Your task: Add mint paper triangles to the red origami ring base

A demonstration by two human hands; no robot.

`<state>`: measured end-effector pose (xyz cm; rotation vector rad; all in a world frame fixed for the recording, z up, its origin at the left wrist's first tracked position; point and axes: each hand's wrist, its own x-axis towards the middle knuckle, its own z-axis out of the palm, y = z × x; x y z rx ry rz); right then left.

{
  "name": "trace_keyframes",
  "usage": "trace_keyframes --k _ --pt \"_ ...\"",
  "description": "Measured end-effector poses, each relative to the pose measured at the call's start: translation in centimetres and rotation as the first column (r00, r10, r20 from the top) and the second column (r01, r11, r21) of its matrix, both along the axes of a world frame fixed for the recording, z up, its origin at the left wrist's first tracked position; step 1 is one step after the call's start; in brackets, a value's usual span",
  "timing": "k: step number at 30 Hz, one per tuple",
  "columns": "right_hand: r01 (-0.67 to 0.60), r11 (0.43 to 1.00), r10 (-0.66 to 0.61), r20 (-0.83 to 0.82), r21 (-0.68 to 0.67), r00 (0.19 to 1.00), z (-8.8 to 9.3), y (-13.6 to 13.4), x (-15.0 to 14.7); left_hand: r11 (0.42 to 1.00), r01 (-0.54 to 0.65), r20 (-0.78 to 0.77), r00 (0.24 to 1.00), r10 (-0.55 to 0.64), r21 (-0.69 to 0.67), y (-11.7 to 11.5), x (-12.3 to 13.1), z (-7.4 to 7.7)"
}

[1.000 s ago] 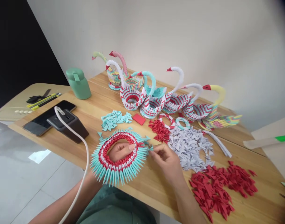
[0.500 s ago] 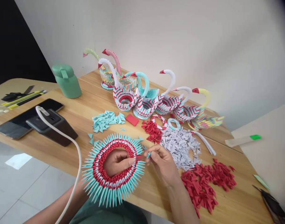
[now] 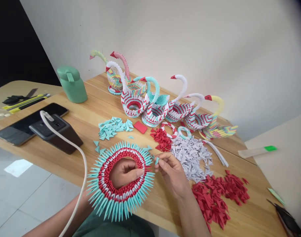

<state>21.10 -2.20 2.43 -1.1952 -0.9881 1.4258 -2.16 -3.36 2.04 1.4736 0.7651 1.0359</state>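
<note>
I get pale wall (image 3: 189, 39) across the top of frame, wooden table (image 3: 165, 204) slanting through the middle, glossy tiled floor (image 3: 29, 194) lower left. Paper ring (image 3: 113, 194) at lower centre: left hand (image 3: 125, 172) inside it, thumb and fingers closed on its right side. Right hand (image 3: 173, 171), just beside, finger-and-thumb pinch on a small turquoise piece (image 3: 156, 160).

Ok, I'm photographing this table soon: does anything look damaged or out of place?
Nothing looks clearly damaged. On the paper ring, red points break the teal outer row beside the left hand, so it looks uneven. Some teal triangles lie apart from the teal pile.
</note>
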Motion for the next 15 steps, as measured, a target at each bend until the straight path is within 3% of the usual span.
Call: trace_keyframes --k 7,15 --pt "-0.046 0.999 0.044 0.132 0.018 0.990 0.1 -0.1 0.2 0.998 0.060 -0.021 0.998 -0.060 0.019 2.3 2.1 -0.4" --pt "-0.059 0.997 0.046 0.206 0.054 0.977 0.4 -0.2 0.1 0.992 0.129 -0.062 0.990 -0.128 0.016 3.0 1.8 -1.3"
